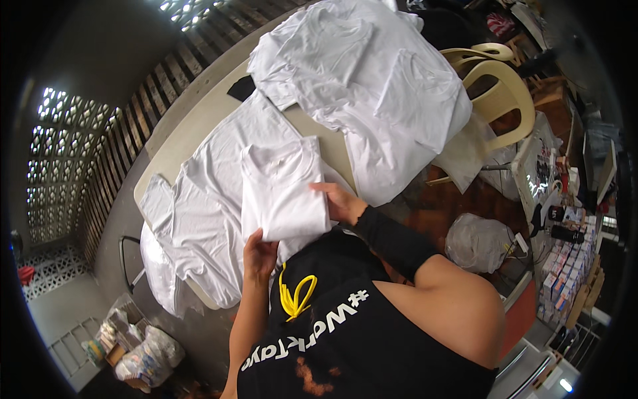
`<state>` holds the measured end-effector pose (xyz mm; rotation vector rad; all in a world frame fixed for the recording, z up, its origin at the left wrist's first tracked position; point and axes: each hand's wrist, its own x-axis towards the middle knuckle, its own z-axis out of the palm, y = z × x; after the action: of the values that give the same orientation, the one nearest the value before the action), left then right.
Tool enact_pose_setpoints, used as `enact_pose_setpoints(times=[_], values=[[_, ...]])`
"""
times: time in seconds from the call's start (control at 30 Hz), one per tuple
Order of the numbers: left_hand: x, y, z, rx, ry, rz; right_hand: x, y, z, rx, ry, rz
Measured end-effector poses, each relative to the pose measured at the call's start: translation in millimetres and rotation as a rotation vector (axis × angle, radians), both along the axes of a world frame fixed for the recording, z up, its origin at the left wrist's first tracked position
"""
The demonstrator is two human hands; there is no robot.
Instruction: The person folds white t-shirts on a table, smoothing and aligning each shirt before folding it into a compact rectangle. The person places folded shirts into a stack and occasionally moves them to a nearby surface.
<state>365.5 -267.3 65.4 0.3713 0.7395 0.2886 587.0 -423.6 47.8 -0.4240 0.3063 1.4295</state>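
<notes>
A white T-shirt (286,193), folded into a neat rectangle with its round neckline at the far end, is between my hands close to my body. My left hand (260,255) grips its near left corner, thumb on top. On the right edge, my right hand (339,201) is closed with fingers over the cloth. Beneath and to the left, another white T-shirt (206,193) lies spread flat, one sleeve toward the left table edge. A large heap of white shirts (405,133) covers the far and right part of the table.
The pale table (163,159) shows along its left edge. A cream plastic chair (508,100) stands at the right beyond the heap. Clear plastic bags (480,243) lie on the floor to the right, and bagged items (149,359) sit at the lower left. Stacked small boxes (565,266) line the right side.
</notes>
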Motion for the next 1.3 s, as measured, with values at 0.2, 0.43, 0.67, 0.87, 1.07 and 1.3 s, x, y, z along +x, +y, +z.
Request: enact_pose_setpoints(times=[0.2, 0.43, 0.67, 0.87, 1.07, 1.3], values=[[-46.5, 9.0, -14.0, -0.112, 0.13, -0.195, 31.4, 25.5, 39.7, -0.32, -0.564, 0.054], [-44.7, 14.2, -40.6, 0.351, 0.62, -0.494, 135.6, -67.3, 135.7, -0.207, -0.86, -0.288], [-45.0, 19.4, -47.2, 0.434, 0.586, -0.525, 199.2, -141.7, 66.8, -0.728, -0.806, -0.637], [-94.6, 28.2, -50.7, 1.391, 0.731, -0.4, 82.0, -149.5, 4.7, -1.0, -0.986, 0.152], [-174.5, 94.5, -49.4, 2.067, 1.674, 0.039, -39.5, -79.9, -38.3, -1.4, -2.058, -0.013], [-265.7, 172.0, -50.3, 1.476, 1.628, -0.268, -30.1, -68.8, -37.7, -1.29, -1.952, 0.005]])
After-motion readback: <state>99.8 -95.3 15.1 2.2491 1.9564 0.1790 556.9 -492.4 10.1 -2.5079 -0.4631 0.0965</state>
